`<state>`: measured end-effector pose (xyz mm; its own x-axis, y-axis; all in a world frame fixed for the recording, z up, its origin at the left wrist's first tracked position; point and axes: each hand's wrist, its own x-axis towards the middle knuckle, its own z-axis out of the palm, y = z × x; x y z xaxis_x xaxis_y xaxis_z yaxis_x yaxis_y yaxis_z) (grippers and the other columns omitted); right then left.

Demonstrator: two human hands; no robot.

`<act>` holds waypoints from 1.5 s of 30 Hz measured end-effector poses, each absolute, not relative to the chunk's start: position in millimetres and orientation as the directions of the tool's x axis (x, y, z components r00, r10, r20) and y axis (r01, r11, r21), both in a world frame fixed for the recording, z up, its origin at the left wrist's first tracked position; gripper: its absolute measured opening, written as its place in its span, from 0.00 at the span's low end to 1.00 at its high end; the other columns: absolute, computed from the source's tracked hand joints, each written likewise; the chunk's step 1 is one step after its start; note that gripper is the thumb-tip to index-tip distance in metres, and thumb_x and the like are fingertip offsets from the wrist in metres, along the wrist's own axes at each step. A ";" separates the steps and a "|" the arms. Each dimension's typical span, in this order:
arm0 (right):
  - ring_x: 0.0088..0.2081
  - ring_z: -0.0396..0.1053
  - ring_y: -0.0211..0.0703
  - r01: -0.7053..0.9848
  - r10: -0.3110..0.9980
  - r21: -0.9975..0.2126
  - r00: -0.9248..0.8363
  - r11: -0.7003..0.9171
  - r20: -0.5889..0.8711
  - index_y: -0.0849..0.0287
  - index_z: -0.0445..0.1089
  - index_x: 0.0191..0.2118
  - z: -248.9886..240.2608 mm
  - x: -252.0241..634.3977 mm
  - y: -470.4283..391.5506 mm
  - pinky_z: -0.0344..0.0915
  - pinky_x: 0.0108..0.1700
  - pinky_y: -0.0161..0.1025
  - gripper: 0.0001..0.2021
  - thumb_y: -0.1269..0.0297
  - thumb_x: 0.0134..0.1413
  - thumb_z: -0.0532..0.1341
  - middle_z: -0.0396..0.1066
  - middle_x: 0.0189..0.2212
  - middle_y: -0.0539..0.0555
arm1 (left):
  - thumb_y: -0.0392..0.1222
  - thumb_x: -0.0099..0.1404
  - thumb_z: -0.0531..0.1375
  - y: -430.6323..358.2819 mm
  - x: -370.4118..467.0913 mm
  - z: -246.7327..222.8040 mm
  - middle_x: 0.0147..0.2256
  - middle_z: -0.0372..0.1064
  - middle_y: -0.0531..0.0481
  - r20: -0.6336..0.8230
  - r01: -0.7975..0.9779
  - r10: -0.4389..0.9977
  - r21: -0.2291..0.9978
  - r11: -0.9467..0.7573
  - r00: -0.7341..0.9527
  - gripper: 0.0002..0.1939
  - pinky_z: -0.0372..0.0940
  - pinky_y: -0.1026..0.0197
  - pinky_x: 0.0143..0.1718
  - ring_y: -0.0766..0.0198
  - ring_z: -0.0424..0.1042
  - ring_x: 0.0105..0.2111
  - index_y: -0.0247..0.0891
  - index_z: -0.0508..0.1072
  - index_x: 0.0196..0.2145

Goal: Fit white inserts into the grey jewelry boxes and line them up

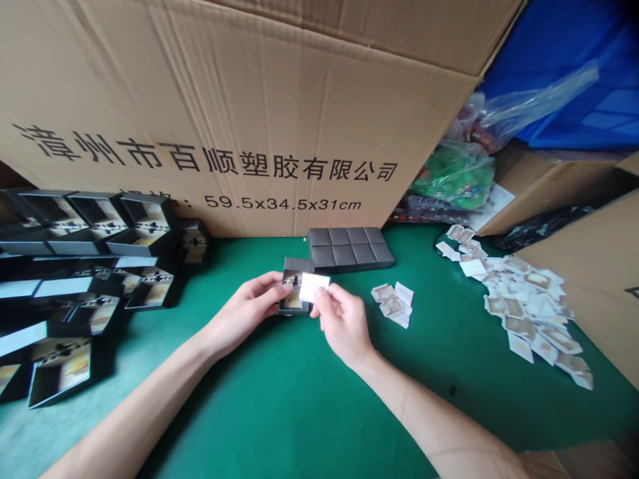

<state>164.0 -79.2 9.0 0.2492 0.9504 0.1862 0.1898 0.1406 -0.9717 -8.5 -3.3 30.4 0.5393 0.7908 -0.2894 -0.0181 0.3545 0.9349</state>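
Note:
My left hand [259, 297] grips a small black hinged box [291, 269] by its left side. The box stands open, with metal hinge parts and a yellowish patch showing inside. In my right hand [346, 319] a white square insert [314, 287] is pinched between thumb and fingers, held over the right part of the box and hiding some of it. Whether the insert touches the box I cannot tell. Just behind stands a block of closed black boxes [351, 247]. A few loose white inserts [394, 303] lie to the right of my right hand.
Many open black boxes [150, 293] are stacked in rows at the left. A spread pile of white inserts [524, 299] lies at the right. A large cardboard carton [224, 86] walls off the back of the green table [299, 406]. Plastic bags [456, 173] lie behind right.

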 end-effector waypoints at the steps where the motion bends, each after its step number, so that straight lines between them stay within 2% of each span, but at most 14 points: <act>1: 0.19 0.61 0.32 0.194 0.952 -0.971 0.244 0.137 0.183 0.58 0.64 0.24 9.3 164.1 -79.0 0.57 0.22 0.31 0.22 0.50 0.66 0.57 0.68 0.20 0.49 | 0.50 0.62 0.67 -3.4 -8.2 31.2 0.37 0.71 0.53 -0.291 -0.015 0.790 0.935 0.354 0.539 0.14 0.65 0.67 0.39 0.65 0.70 0.37 0.39 0.73 0.38; 8: 0.22 0.63 0.34 0.213 0.941 -0.969 0.284 0.125 0.183 0.58 0.68 0.28 7.5 165.7 -75.4 0.58 0.23 0.31 0.20 0.49 0.65 0.58 0.69 0.22 0.49 | 0.50 0.60 0.69 -4.8 -8.2 32.8 0.41 0.74 0.50 -0.301 0.020 0.810 0.941 0.338 0.502 0.15 0.66 0.65 0.38 0.62 0.73 0.39 0.41 0.75 0.41; 12: 0.22 0.61 0.35 0.236 0.936 -0.963 0.292 0.127 0.195 0.58 0.69 0.27 5.5 165.4 -74.4 0.57 0.22 0.32 0.20 0.48 0.65 0.58 0.67 0.22 0.49 | 0.49 0.60 0.69 -4.8 -9.4 29.6 0.44 0.76 0.49 -0.270 -0.016 0.807 0.945 0.327 0.526 0.16 0.68 0.61 0.44 0.59 0.75 0.44 0.41 0.74 0.43; 16: 0.25 0.62 0.36 0.273 0.920 -0.943 0.283 0.192 0.270 0.59 0.73 0.29 5.6 164.6 -73.7 0.59 0.25 0.33 0.18 0.52 0.65 0.59 0.66 0.26 0.51 | 0.49 0.60 0.68 -3.6 -11.3 25.9 0.46 0.77 0.46 -0.246 -0.016 0.785 0.951 0.310 0.569 0.20 0.68 0.54 0.51 0.53 0.76 0.48 0.40 0.73 0.48; 22: 0.29 0.68 0.37 0.282 0.901 -0.925 0.279 0.254 0.333 0.58 0.77 0.40 9.1 162.9 -74.3 0.64 0.30 0.33 0.11 0.59 0.65 0.60 0.71 0.31 0.53 | 0.45 0.62 0.68 -2.7 -11.8 24.5 0.51 0.76 0.44 -0.214 -0.036 0.743 0.952 0.304 0.634 0.23 0.67 0.52 0.56 0.53 0.75 0.51 0.41 0.72 0.53; 26: 0.30 0.70 0.38 0.306 0.905 -0.922 0.278 0.235 0.323 0.58 0.77 0.41 10.9 161.2 -76.9 0.67 0.30 0.34 0.10 0.58 0.64 0.60 0.75 0.32 0.53 | 0.45 0.60 0.70 -3.7 -10.9 26.7 0.53 0.76 0.43 -0.190 -0.048 0.774 0.961 0.273 0.604 0.23 0.68 0.52 0.57 0.51 0.75 0.53 0.40 0.75 0.51; 29: 0.28 0.72 0.38 0.258 0.906 -0.945 0.317 0.202 0.280 0.58 0.75 0.42 9.5 160.3 -77.5 0.69 0.30 0.34 0.11 0.57 0.64 0.61 0.77 0.31 0.53 | 0.46 0.58 0.71 -4.0 -10.3 27.7 0.52 0.77 0.43 -0.199 -0.039 0.792 0.962 0.269 0.577 0.23 0.70 0.52 0.55 0.49 0.75 0.52 0.39 0.77 0.50; 35: 0.28 0.72 0.39 0.213 0.905 -0.959 0.344 0.184 0.250 0.59 0.74 0.40 5.8 161.4 -75.4 0.69 0.30 0.35 0.10 0.56 0.63 0.63 0.78 0.32 0.54 | 0.45 0.59 0.71 -3.0 -9.7 26.7 0.50 0.77 0.43 -0.223 -0.076 0.790 0.944 0.321 0.572 0.21 0.71 0.54 0.53 0.53 0.77 0.48 0.39 0.77 0.49; 41: 0.29 0.67 0.37 0.319 0.874 -0.911 0.323 0.260 0.363 0.57 0.75 0.30 10.8 162.7 -74.9 0.65 0.30 0.34 0.09 0.60 0.60 0.65 0.70 0.29 0.51 | 0.45 0.61 0.70 -2.8 -10.6 27.7 0.52 0.76 0.44 -0.212 -0.049 0.760 0.951 0.305 0.614 0.22 0.68 0.53 0.57 0.52 0.74 0.53 0.40 0.76 0.52; 45: 0.28 0.67 0.37 0.343 0.890 -0.901 0.273 0.264 0.365 0.56 0.79 0.35 13.0 161.9 -75.9 0.65 0.29 0.34 0.05 0.63 0.59 0.65 0.70 0.29 0.51 | 0.44 0.62 0.69 -4.4 -10.5 30.4 0.52 0.75 0.43 -0.185 -0.030 0.735 0.962 0.270 0.652 0.19 0.67 0.50 0.58 0.51 0.74 0.53 0.38 0.76 0.49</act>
<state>161.9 -75.9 13.0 0.2725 0.8904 0.3646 0.3432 0.2640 -0.9014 -10.5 -4.4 30.4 0.6521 0.7351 -0.1855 -0.0305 0.2698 0.9624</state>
